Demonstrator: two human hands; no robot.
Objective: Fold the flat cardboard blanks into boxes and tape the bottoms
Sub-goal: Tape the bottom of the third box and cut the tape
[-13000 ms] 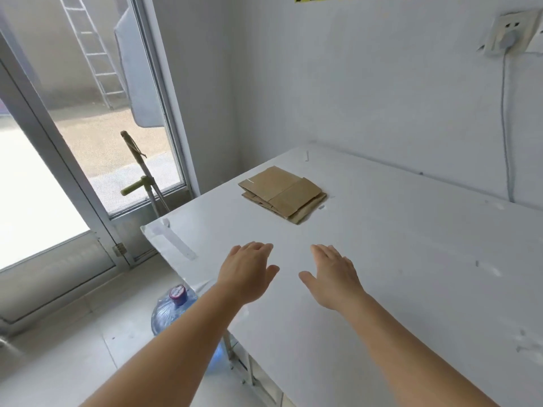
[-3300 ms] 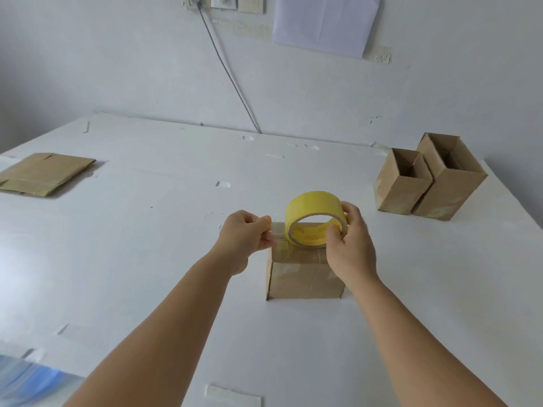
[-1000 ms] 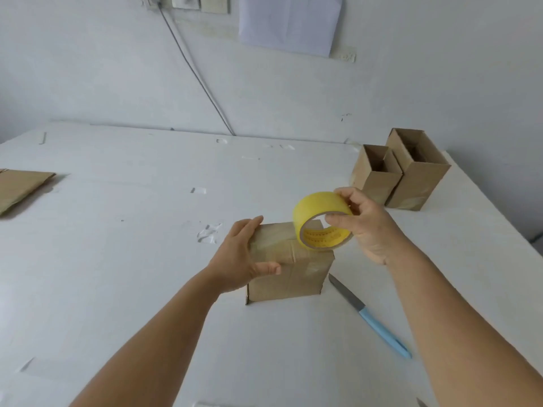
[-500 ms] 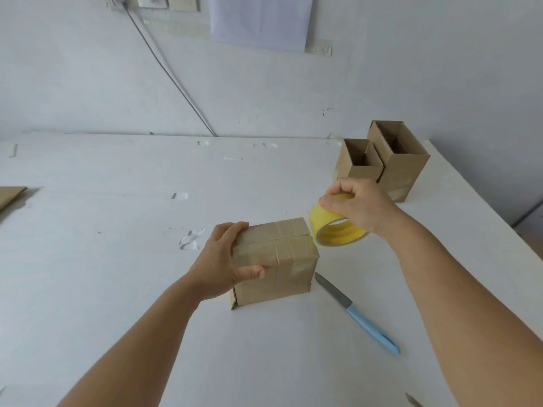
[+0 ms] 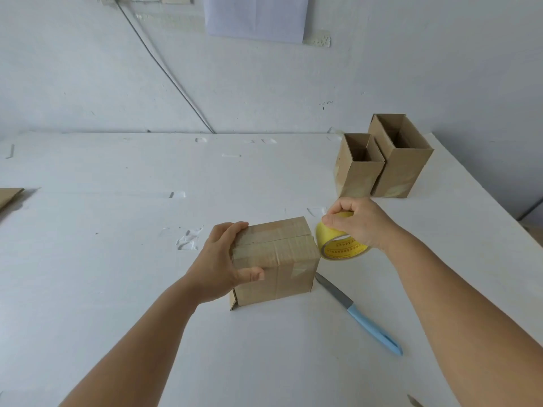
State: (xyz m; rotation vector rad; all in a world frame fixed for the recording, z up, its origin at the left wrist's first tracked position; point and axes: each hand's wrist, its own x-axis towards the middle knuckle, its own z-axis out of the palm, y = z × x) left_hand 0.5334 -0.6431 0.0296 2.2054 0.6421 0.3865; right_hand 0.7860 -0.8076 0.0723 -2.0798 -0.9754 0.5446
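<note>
A small brown cardboard box (image 5: 282, 257) stands bottom-up in the middle of the white table (image 5: 117, 289), its flaps closed and clear tape across them. My left hand (image 5: 219, 265) grips the box's left end, fingers over the top and thumb on the near side. My right hand (image 5: 360, 223) holds a yellow tape roll (image 5: 338, 246) tilted against the box's right edge. Two finished boxes (image 5: 382, 160) stand open side up at the back right. A corner of the flat blanks (image 5: 8, 196) shows at the left edge.
A knife with a light blue handle (image 5: 361, 317) lies on the table just right of the box, blade pointing toward it. Scraps of tape (image 5: 188, 239) stick to the table left of the box. A cable (image 5: 164, 69) hangs down the wall behind.
My right hand has carried the tape roll down from above the box to its right edge. My left hand keeps its grip on the box's left end.
</note>
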